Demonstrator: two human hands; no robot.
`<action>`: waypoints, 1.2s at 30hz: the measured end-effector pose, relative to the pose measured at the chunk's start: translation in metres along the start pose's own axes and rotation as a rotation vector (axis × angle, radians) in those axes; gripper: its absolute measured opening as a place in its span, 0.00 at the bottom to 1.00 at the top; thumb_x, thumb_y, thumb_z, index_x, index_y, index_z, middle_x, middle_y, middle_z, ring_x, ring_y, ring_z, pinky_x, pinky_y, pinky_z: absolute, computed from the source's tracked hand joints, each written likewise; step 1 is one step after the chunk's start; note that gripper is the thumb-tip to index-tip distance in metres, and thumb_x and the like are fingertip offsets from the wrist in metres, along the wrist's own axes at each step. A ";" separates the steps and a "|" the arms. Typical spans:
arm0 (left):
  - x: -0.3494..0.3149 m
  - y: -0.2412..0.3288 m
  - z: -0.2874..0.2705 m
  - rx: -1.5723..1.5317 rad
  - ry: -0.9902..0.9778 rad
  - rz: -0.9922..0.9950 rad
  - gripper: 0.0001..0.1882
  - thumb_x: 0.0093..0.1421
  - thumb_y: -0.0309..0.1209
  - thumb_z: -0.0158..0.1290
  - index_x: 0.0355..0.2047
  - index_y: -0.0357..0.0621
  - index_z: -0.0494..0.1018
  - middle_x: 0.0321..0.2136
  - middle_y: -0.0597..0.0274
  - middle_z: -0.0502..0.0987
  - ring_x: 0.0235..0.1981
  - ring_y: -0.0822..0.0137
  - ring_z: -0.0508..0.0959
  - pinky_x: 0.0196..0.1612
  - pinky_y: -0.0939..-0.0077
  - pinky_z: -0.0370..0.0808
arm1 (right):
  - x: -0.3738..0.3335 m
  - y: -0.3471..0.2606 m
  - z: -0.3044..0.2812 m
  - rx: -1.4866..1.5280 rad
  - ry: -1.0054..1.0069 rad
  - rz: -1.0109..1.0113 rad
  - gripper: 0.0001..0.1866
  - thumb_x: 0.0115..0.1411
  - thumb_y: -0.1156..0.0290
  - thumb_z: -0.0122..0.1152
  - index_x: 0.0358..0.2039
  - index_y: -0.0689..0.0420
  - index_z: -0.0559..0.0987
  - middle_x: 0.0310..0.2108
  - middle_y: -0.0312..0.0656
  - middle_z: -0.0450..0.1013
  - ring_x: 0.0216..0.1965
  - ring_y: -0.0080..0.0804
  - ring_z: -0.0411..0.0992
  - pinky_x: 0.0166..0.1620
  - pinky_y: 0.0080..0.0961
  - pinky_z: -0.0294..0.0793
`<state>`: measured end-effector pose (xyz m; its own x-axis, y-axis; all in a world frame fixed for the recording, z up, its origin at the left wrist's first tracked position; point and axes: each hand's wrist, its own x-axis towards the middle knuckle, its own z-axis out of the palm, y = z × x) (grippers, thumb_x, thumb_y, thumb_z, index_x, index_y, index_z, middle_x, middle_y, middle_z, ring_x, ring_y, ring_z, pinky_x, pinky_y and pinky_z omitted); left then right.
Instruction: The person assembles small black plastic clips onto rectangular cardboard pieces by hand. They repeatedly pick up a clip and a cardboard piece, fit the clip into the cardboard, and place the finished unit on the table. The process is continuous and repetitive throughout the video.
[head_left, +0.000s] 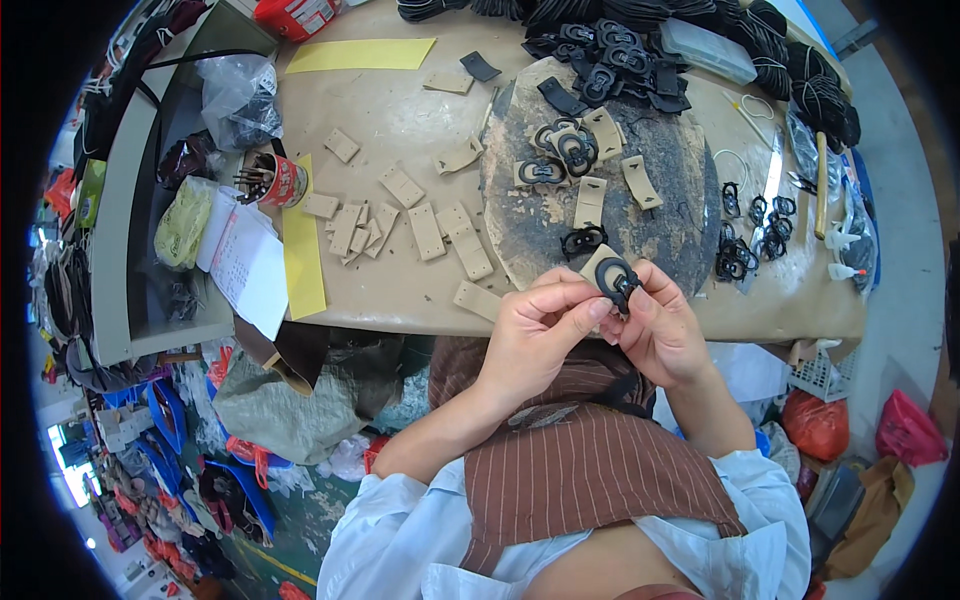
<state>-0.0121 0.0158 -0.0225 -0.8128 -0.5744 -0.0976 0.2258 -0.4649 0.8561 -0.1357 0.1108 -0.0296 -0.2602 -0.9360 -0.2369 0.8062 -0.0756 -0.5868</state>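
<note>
Both my hands meet at the near edge of the round worn board [690,240], pinching one black oval buckle [617,282] with a tan leather tab [597,262] behind it. My left hand [548,325] grips its left side between thumb and fingers. From the right, my right hand [658,325] presses thumb and fingers on the buckle's edge. Just beyond my fingers a loose black buckle [583,240] lies on the board. Farther up sit tan tabs with black buckles [575,150], and bare tan tabs [641,182] lie beside them.
Several tan tabs [426,232] are scattered left of the board. A heap of black buckled tabs [610,60] covers its far edge. To the right are loose buckles [775,228], a blade [773,165] and a wooden-handled tool [821,185]. A red cup [288,182] stands left.
</note>
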 end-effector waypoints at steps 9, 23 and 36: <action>0.000 0.002 0.003 0.020 -0.028 0.039 0.06 0.57 0.20 0.49 0.33 0.29 0.73 0.31 0.59 0.68 0.30 0.70 0.76 0.36 0.80 0.76 | -0.003 -0.007 -0.001 -0.133 -0.052 -0.011 0.07 0.57 0.67 0.57 0.30 0.56 0.71 0.29 0.36 0.70 0.28 0.21 0.67 0.32 0.18 0.67; -0.003 -0.007 0.008 0.003 0.093 0.008 0.03 0.55 0.19 0.48 0.26 0.38 0.67 0.28 0.68 0.67 0.29 0.78 0.70 0.33 0.84 0.70 | -0.008 -0.007 0.015 -0.895 0.109 -0.551 0.18 0.48 0.75 0.65 0.41 0.62 0.72 0.29 0.39 0.71 0.33 0.27 0.71 0.38 0.23 0.71; -0.014 -0.019 0.013 -0.128 -0.065 0.248 0.02 0.55 0.22 0.51 0.29 0.37 0.70 0.34 0.63 0.68 0.37 0.74 0.70 0.40 0.79 0.67 | -0.016 -0.014 0.021 -1.253 0.001 -0.987 0.21 0.42 0.73 0.68 0.39 0.64 0.75 0.29 0.43 0.74 0.26 0.31 0.73 0.28 0.22 0.73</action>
<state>-0.0119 0.0414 -0.0303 -0.7563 -0.6384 0.1429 0.4842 -0.3994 0.7785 -0.1318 0.1192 -0.0016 -0.3932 -0.6931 0.6042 -0.5978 -0.3066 -0.7407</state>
